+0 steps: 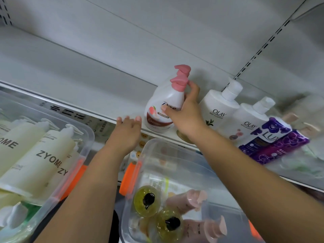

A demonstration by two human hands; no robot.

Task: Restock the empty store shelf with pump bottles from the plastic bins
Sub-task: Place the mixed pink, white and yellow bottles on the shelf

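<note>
A white Dove pump bottle [162,109] with a pink pump stands on the white shelf [87,81]; a second pink pump shows right behind it. My right hand [185,106] grips this bottle's right side, thumb across the label. My left hand [128,129] rests on the shelf's front edge with fingers straight, just left of the bottle. Two white Olay pump bottles [219,106] and two purple Lux bottles [270,135] stand to the right on the shelf.
A clear plastic bin [84,137] at the left holds several cream Zyome pump bottles [43,155]. Another clear bin [145,155] below my arms holds two yellow bottles with black caps [147,200] and pink pump bottles [189,199]. The shelf's left part is bare.
</note>
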